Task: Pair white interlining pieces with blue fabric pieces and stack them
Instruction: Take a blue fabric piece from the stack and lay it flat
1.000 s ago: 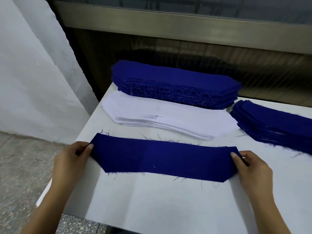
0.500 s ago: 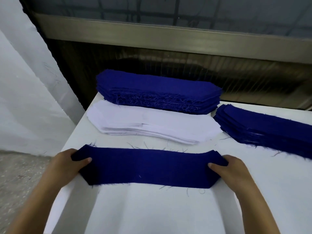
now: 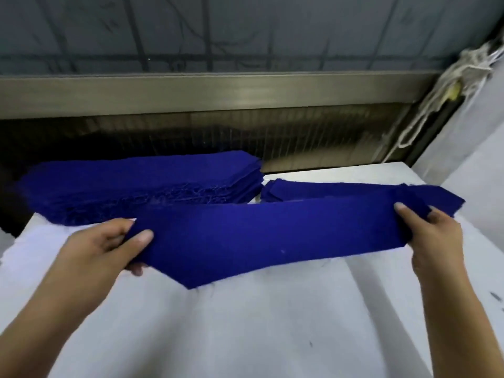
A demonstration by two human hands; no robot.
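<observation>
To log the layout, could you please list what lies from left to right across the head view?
Front: left hand → held blue fabric piece → right hand. Behind: tall blue stack → low blue stack → white cords.

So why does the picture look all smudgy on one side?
Head view: the whole picture is a little soft, most on the left, where the left hand and the tall blue stack look smeared, likely from a moving camera; the blue fabric piece and right hand are crisper; light is even, no glare on the white table.
</observation>
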